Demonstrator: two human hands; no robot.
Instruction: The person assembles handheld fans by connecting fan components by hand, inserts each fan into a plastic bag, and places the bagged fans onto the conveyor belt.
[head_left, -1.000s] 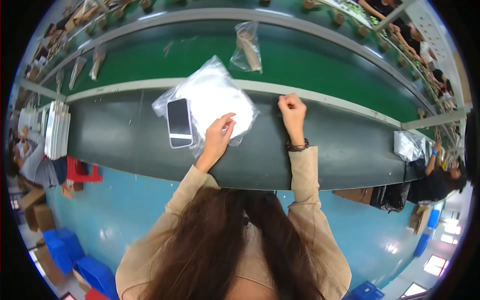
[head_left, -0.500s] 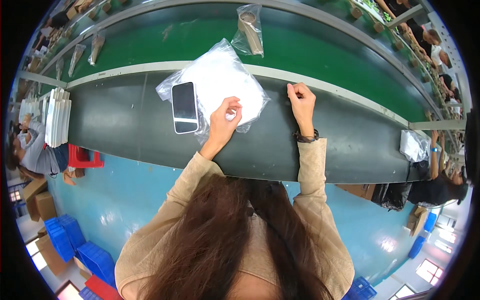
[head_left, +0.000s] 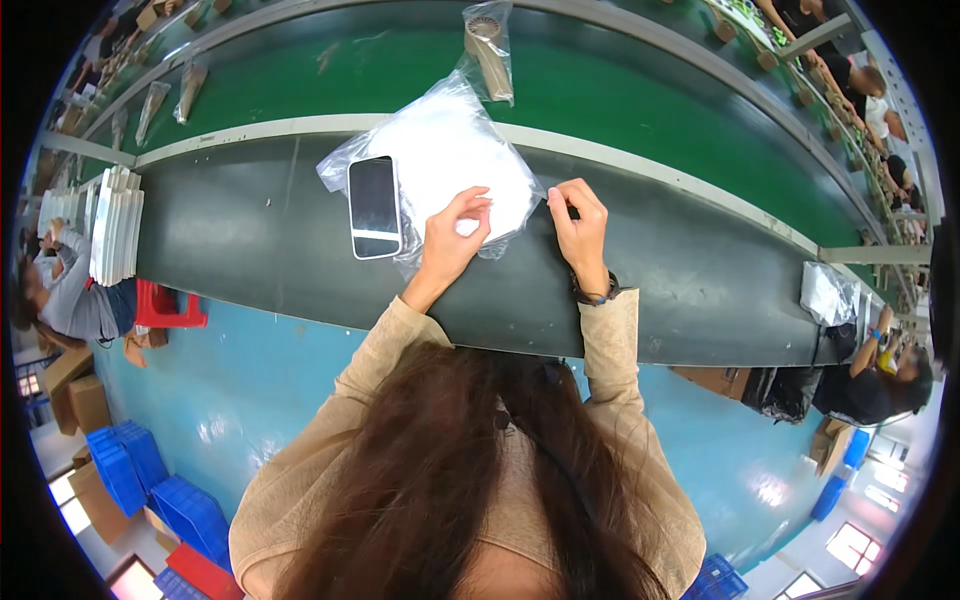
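A stack of clear plastic bags (head_left: 445, 135) lies on the dark work surface, white in its middle, with loose see-through edges. My left hand (head_left: 453, 240) is over its lower part, thumb and fingers curled toward each other; anything between the tips is too fine to make out. At the right corner of the stack is my right hand (head_left: 580, 232), closed, fingertips drawn together beside the bag edge. Whether it grips that edge I cannot tell. A smartphone (head_left: 374, 207) with a dark screen and white rim rests on the stack's left side.
Beyond a pale rail runs a green conveyor belt (head_left: 640, 130), carrying a bagged beige handheld fan (head_left: 484, 45) and several bagged items at left. White flat pieces (head_left: 117, 225) stand at the left end. Another plastic packet (head_left: 829, 292) lies at right. Co-workers sit at both sides.
My right hand has moved left, up to the right corner of the bag stack. My left hand has shifted slightly over the stack. The bagged fan appears a little farther left.
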